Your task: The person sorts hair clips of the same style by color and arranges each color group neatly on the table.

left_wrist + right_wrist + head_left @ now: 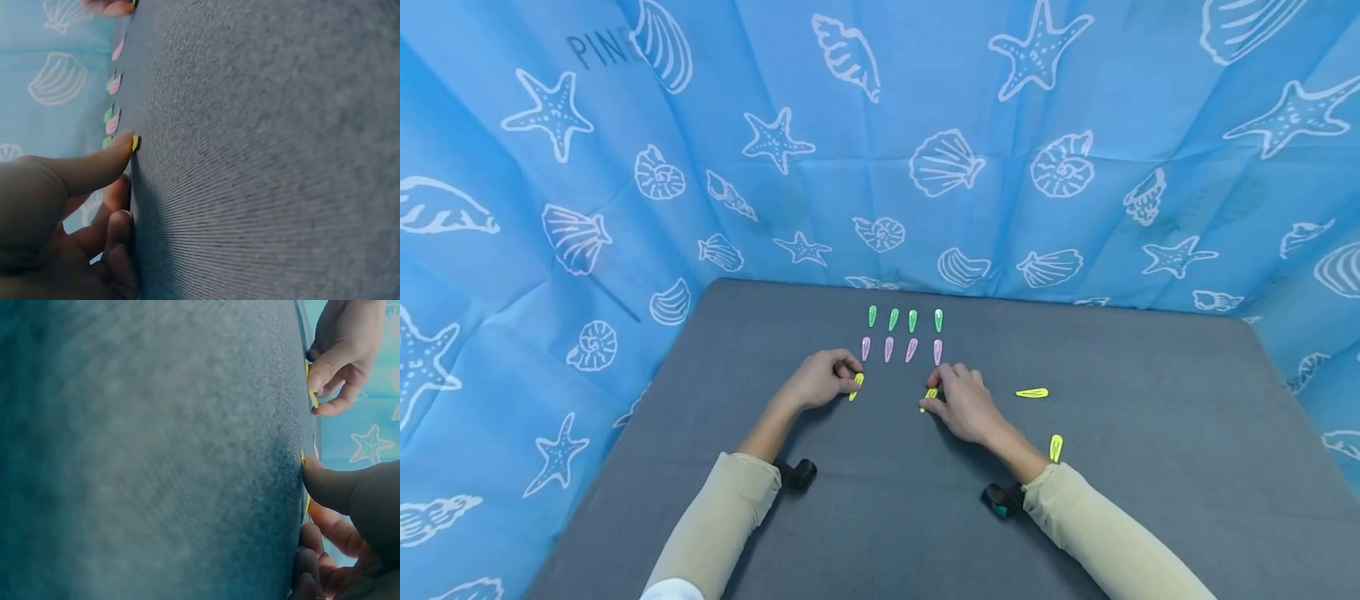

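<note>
My left hand point(820, 380) pinches a yellow snap hair clip point(856, 387) at the table surface, thumb on its side. Further right, my right hand point(967, 405) has thumb and index finger on another yellow hair clip point(931, 394), gripping its edges. In the left wrist view the left thumb point(103, 165) covers most of its clip. The right thumb point(331, 487) hides part of the other clip in the right wrist view. Just beyond both hands lies a row of pink hair clips point(889, 349), and behind it a row of green hair clips point(893, 319).
Two more yellow hair clips lie to the right: one sideways point(1032, 392), the other clip point(1056, 447) beside the right forearm. The grey table point(880, 525) meets a blue curtain point(865, 208) with shell prints at its back and left. Dark wrist devices sit under both wrists.
</note>
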`<state>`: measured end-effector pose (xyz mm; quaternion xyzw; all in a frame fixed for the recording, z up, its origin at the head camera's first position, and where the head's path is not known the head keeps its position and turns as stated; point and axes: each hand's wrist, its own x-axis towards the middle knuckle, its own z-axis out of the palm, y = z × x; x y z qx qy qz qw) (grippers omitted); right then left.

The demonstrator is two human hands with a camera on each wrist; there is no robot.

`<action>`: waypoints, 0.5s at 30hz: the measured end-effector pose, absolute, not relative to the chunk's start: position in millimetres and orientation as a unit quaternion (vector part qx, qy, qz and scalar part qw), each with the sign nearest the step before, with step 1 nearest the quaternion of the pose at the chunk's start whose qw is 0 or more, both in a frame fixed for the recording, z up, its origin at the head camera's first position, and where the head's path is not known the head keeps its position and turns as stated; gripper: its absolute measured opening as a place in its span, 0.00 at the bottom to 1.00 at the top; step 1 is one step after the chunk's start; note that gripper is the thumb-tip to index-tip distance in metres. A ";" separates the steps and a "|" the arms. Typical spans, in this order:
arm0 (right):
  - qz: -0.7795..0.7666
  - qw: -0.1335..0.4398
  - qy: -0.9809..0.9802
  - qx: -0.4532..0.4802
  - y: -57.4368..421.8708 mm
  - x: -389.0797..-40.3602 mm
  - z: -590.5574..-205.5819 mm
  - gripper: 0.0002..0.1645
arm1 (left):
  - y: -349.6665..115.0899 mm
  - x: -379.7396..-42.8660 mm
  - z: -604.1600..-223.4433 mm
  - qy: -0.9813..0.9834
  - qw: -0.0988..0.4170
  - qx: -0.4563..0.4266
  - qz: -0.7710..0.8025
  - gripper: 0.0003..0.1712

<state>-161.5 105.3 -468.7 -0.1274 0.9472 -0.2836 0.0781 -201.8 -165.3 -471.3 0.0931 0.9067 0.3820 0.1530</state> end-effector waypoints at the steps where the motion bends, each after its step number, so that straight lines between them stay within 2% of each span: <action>1: -0.284 0.080 0.947 -0.128 105.3 -161.7 -468.3 0.15 | -166.8 -202.7 -470.9 0.903 0.159 0.095 0.388 0.10; 10: -0.308 0.080 0.929 -0.191 114.8 -166.0 -463.8 0.10 | -175.5 -206.5 -467.4 0.879 0.219 0.118 0.407 0.25; 15: -0.313 0.098 0.917 -0.229 121.6 -168.7 -459.4 0.10 | -174.6 -206.0 -468.1 0.882 0.224 0.115 0.399 0.26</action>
